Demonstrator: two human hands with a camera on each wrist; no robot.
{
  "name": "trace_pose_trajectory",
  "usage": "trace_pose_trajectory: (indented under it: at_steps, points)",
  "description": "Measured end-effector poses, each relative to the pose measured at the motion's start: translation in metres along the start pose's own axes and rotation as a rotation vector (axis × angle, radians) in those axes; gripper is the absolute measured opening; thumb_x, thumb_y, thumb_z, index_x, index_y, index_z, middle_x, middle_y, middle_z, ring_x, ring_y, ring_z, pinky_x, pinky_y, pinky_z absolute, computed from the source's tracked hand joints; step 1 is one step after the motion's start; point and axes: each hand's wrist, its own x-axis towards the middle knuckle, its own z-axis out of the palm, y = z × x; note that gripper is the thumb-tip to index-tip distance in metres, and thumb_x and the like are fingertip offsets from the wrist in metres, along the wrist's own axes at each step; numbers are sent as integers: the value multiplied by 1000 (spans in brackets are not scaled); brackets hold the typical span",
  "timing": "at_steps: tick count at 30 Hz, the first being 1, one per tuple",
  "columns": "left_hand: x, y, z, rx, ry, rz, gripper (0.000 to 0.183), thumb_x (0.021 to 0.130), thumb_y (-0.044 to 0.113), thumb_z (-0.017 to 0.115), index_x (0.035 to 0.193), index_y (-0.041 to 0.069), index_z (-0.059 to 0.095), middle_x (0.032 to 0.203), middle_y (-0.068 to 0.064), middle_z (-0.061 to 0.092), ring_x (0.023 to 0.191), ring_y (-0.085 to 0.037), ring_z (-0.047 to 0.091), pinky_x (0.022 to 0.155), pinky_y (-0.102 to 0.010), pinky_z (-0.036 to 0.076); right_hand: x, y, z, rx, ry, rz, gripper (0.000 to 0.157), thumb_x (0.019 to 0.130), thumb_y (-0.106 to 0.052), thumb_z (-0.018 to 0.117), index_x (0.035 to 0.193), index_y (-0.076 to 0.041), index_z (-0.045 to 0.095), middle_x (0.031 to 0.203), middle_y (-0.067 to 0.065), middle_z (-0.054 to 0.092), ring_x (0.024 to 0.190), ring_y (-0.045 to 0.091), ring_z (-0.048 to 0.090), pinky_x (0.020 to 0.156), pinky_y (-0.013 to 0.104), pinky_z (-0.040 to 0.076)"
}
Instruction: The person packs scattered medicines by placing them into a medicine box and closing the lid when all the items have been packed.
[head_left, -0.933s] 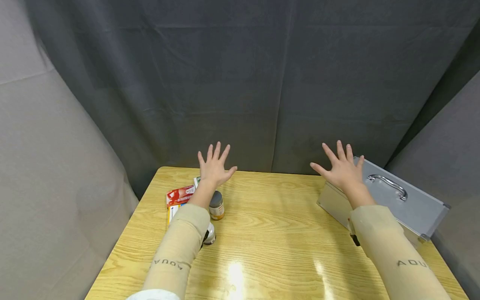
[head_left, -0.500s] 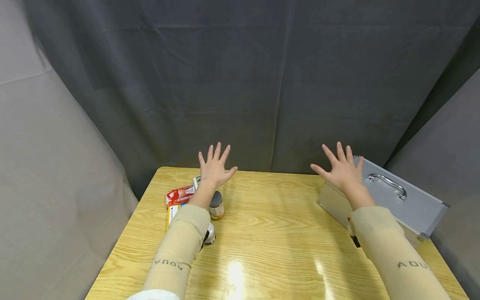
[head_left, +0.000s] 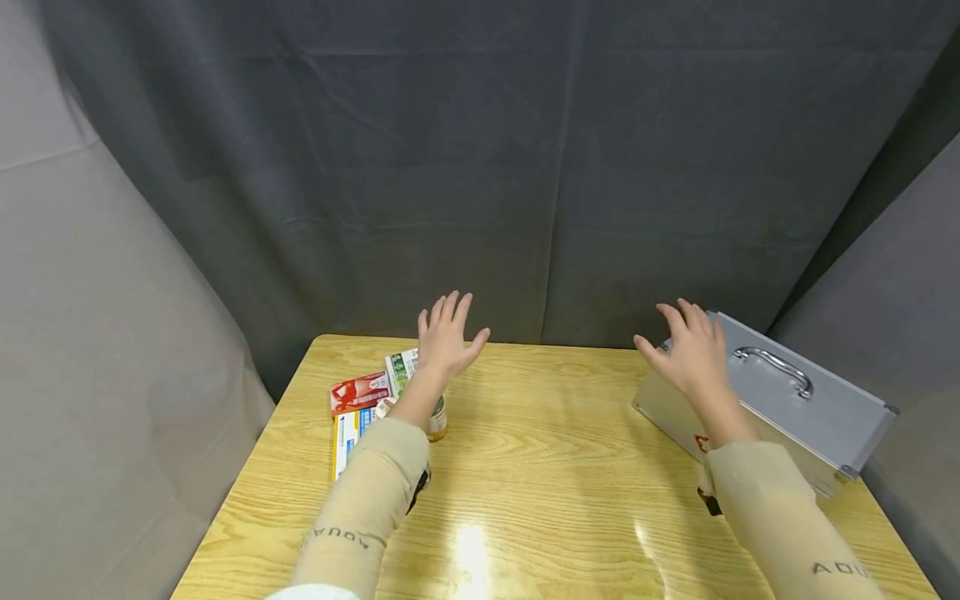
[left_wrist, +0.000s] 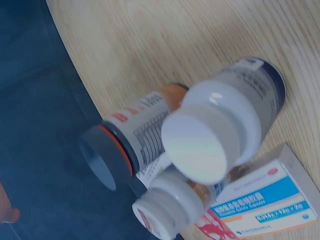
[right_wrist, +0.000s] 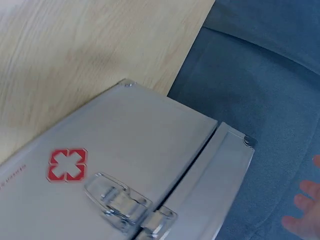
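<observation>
My left hand (head_left: 446,340) is held in the air above the far left of the table, thumb out and fingers loosely extended, holding nothing. Beneath that arm stand a dark-capped pill bottle (left_wrist: 137,132), a large white pill bottle (left_wrist: 215,125) and a smaller white-capped bottle (left_wrist: 175,200). Beside them lie a blue-and-white medicine box (left_wrist: 265,200), a red box (head_left: 360,394) and a green-and-white box (head_left: 401,372). My right hand (head_left: 692,354) hovers near a silver first-aid case (head_left: 806,425), its fingers slightly bent around nothing. The case's metal latch (right_wrist: 122,205) shows in the right wrist view.
The wooden table (head_left: 540,467) stretches between the bottles and the case. A dark grey curtain (head_left: 487,167) hangs behind its far edge, with lighter grey cloth (head_left: 112,375) at the left. A chrome handle (head_left: 776,371) sits on the case lid.
Both hands have shifted slightly to the right and their spread fingers have drawn closer together. More of the boxes at left and the red mark on the case now show.
</observation>
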Motion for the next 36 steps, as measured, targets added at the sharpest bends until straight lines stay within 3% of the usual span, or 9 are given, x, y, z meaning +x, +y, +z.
trace_pose_trajectory:
  at_steps: [4, 8, 14, 25, 36]
  points:
    - [-3, 11, 6, -101, 97, 59, 59, 90, 48, 43, 137, 13, 36, 139, -6, 36, 129, -25, 30, 104, -47, 25, -13, 0, 3, 69, 138, -4, 54, 84, -36, 57, 125, -4, 47, 130, 24, 39, 118, 45, 35, 93, 61, 25]
    - [-7, 24, 14, -203, 191, 113, 48, 90, 40, 48, 126, 9, 46, 128, -6, 47, 121, -24, 40, 99, -44, 33, -26, 1, 5, 141, 254, 3, 47, 80, -29, 60, 118, -2, 52, 122, 22, 47, 112, 44, 40, 89, 60, 28]
    - [-11, 46, 24, -348, 237, 165, 41, 89, 36, 51, 119, 8, 50, 120, -6, 53, 114, -23, 46, 90, -39, 42, -47, 5, 2, 203, 375, 44, 42, 76, -23, 63, 112, -3, 56, 116, 19, 52, 108, 41, 44, 85, 59, 31]
    - [-17, 82, 46, -455, 136, 196, 40, 89, 33, 51, 120, 8, 49, 117, -4, 53, 109, -19, 48, 92, -30, 42, -80, 24, -10, 264, 574, 117, 39, 71, -18, 64, 105, 1, 60, 109, 23, 57, 104, 44, 47, 83, 56, 33]
    - [-18, 125, 66, -504, 4, 127, 41, 89, 36, 54, 121, 10, 49, 115, -2, 54, 105, -16, 48, 90, -28, 41, -117, 45, -21, 321, 592, 323, 39, 74, -17, 63, 109, -1, 60, 111, 23, 56, 112, 41, 43, 93, 53, 30]
